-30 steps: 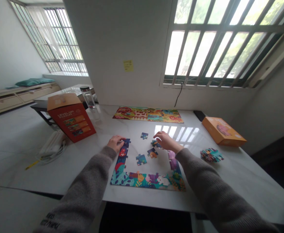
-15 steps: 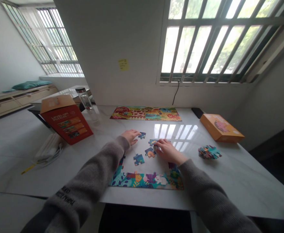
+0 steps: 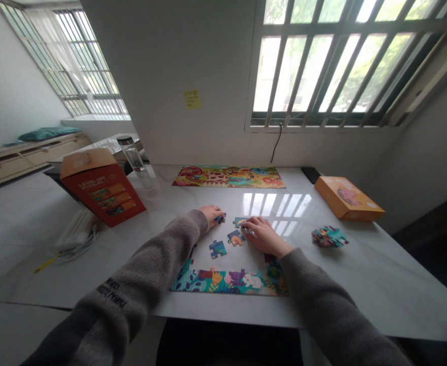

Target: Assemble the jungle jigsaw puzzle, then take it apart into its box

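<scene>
I'm likely arranging: left hand point(image 3: 211, 215) at a puzzle piece point(image 3: 220, 219), right hand point(image 3: 262, 235) at another piece point(image 3: 239, 222) (can't tell either grip); next calls for alignment.

Pale wall point(image 3: 192, 51), barred window point(image 3: 318, 71) right; daylight point(image 3: 259, 204) reflected on glossy tabletop point(image 3: 379, 274); teal cushion point(image 3: 49, 133) on low cabinet point(image 3: 5, 165).
</scene>
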Tool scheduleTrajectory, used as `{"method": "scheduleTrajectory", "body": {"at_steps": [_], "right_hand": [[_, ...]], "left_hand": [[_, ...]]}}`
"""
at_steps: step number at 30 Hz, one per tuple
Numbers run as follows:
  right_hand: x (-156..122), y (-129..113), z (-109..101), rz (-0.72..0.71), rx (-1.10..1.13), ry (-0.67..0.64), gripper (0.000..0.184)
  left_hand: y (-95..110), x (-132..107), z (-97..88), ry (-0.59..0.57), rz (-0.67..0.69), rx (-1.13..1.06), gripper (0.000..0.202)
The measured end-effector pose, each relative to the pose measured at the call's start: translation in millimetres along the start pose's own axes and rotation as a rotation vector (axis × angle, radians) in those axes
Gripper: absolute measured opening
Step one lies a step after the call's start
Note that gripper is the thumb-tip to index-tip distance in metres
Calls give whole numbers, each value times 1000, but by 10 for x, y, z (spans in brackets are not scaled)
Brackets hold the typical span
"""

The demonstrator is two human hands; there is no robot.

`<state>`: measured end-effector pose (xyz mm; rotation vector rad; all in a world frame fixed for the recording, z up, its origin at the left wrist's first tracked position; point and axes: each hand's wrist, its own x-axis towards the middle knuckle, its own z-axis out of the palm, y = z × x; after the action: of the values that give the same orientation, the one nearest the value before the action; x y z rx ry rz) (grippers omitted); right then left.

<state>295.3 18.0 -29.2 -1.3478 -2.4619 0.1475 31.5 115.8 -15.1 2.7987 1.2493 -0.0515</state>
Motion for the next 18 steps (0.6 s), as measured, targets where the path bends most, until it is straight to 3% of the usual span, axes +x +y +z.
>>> {"method": "scheduleTrajectory", "body": {"at_steps": [5,8,13,18], "right_hand": [[-7,14,12,-12,-6,3,33],[-15,26,18,-19,3,5,33],[-17,44,24,-23,13,-4,33],[-11,51,31,-15,10,-12,34]], "left_hand": [[221,-304,-140,115,-23,7,25],[386,-553,-168,78,-29,16,26],[496,-914,-47,13,-45,80,55],[476,-974,74,-8,6,7,42]]}}
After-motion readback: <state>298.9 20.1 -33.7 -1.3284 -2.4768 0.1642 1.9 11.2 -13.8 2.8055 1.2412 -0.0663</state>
